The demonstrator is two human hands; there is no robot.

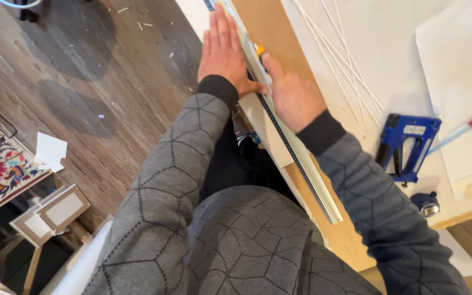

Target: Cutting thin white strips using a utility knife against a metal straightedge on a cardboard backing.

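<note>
L hand [224, 52] flat, open on metal ruler [296, 155]; R hand [290, 90] gripping yellow cutter [260, 51].

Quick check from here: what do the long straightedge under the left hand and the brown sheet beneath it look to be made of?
The long silver straightedge looks like aluminium: pale matte grey, ridged profile, dark graduated strip along one side. The flat brown sheet looks like hardboard or thick card: even tan, matte, no grain; which one is unclear. The left hand presses on the straightedge; the right hand holds a yellow-tipped tool, mostly hidden.

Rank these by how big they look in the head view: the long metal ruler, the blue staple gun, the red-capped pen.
1. long metal ruler
2. blue staple gun
3. red-capped pen
</note>
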